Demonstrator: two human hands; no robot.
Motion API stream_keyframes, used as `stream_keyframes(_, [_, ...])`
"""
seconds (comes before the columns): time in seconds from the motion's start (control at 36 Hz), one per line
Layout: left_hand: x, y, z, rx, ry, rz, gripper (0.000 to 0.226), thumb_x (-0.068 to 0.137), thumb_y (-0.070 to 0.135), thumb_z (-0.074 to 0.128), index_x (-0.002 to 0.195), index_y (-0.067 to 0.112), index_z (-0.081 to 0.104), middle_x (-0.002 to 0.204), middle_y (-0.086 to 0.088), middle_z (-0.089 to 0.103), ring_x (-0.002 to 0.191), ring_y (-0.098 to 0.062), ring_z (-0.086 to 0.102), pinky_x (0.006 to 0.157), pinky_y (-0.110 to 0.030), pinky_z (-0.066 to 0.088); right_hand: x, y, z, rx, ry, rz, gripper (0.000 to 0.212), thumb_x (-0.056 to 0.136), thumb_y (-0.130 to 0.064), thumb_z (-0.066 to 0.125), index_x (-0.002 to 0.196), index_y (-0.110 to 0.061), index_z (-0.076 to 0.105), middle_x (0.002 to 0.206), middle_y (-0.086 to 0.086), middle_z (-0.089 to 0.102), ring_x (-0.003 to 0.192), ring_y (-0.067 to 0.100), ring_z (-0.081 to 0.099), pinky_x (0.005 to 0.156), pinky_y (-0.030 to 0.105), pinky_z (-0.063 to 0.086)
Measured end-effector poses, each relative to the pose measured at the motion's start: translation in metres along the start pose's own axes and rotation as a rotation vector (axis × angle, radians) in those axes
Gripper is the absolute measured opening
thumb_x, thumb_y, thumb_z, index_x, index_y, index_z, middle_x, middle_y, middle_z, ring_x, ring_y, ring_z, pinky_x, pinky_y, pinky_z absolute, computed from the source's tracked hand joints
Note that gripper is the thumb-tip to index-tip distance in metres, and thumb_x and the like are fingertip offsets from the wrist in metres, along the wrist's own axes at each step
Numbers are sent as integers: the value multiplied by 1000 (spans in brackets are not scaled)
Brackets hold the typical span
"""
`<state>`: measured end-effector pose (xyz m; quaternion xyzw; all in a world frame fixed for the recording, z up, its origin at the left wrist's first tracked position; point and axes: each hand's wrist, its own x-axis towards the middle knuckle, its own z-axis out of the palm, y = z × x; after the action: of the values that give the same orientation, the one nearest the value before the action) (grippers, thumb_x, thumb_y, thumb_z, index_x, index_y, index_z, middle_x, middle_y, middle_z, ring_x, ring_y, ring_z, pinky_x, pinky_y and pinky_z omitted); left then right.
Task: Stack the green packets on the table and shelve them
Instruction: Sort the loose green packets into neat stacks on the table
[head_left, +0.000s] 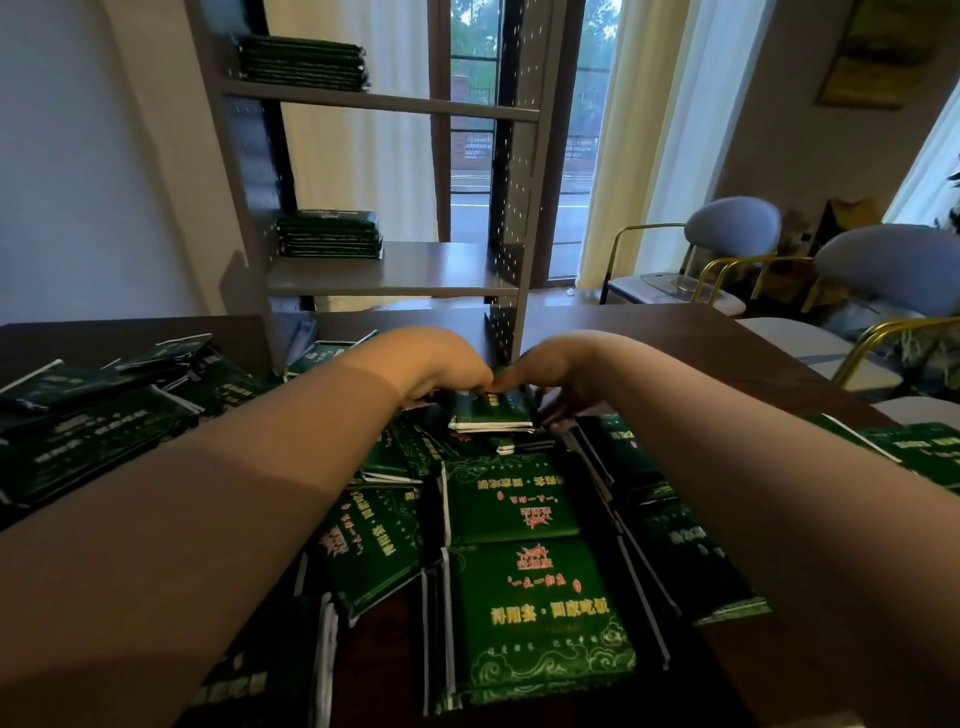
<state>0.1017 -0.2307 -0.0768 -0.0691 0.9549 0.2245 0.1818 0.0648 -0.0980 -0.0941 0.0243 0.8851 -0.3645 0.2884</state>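
Several green packets with gold and red print lie scattered over the dark table (675, 332). Both arms reach forward over them. My left hand (441, 366) and my right hand (550, 371) meet above a small stack of green packets (491, 413) near the table's far middle, fingers curled down around its sides. A large packet (535, 618) lies closest to me. The grey shelf unit (395, 270) stands at the table's far edge, with one packet stack (330, 234) on its middle board and another stack (304, 62) on the upper board.
Loose packets pile up at the left (93, 415) and right (914, 447) of the table. Two padded chairs with gold frames (737, 244) stand at the right. A window with pale curtains (519, 130) is behind the shelf.
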Motion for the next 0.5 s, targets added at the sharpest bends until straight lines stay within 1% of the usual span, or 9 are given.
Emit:
stream_keyframes(0.06, [1,-3,0,-43,-15,-12,48,99,36,54,135,4,50,130,-19,52,92,-30,50,69,-33,41,2,-3,0,-21,21,22,71,93,-39,63,150,-11,30,152,18,29,97,28,47,84,37,47])
stream_keyframes(0.11, [2,-6,1,-88,3,-6,51,101,36,52,141,4,46,147,-19,44,118,-34,53,87,-36,47,-1,-6,1,-45,32,38,73,96,-41,60,153,-10,25,152,18,29,105,29,44,94,37,45])
stream_keyframes(0.14, [1,-7,1,-101,11,1,53,103,36,50,144,4,43,152,-18,39,130,-34,47,97,-38,43,-1,-8,1,-25,30,54,73,95,-40,61,152,-10,27,148,21,34,107,31,46,93,38,46])
stream_keyframes(0.22, [-1,-9,2,-151,33,28,56,104,33,48,150,2,36,158,-16,32,141,-33,35,107,-39,36,-5,-10,5,25,-8,78,62,95,-37,62,144,-6,38,108,22,50,101,33,54,88,39,48])
stream_keyframes(0.25, [0,-10,2,-165,51,35,53,105,31,48,148,2,38,157,-17,34,140,-33,36,106,-38,36,-5,-11,7,43,-10,80,59,97,-36,60,141,-4,40,99,21,50,99,33,56,92,39,47])
stream_keyframes(0.31, [0,-12,2,-196,96,47,45,104,26,47,141,1,46,149,-18,42,133,-33,42,99,-36,37,-4,-11,9,91,-26,77,55,97,-36,60,137,-4,41,96,21,51,108,35,59,97,41,49])
stream_keyframes(0.36, [0,-15,1,-244,133,60,34,104,22,46,130,2,52,132,-17,51,119,-30,47,91,-34,36,-4,-12,11,133,-55,85,49,96,-36,61,129,-5,44,98,22,56,110,35,61,92,41,52])
stream_keyframes(0.42, [0,-18,0,-291,148,60,19,103,19,46,114,7,53,112,-11,50,101,-24,46,87,-33,35,-2,-14,14,169,-79,100,50,96,-37,61,129,-3,45,102,22,59,99,34,63,85,39,55])
stream_keyframes(0.5, [2,-23,-2,-358,157,61,18,100,16,48,112,5,55,110,-9,49,99,-22,43,85,-34,34,2,-17,17,184,-84,104,56,94,-41,62,131,-2,46,107,22,59,94,32,63,75,38,56])
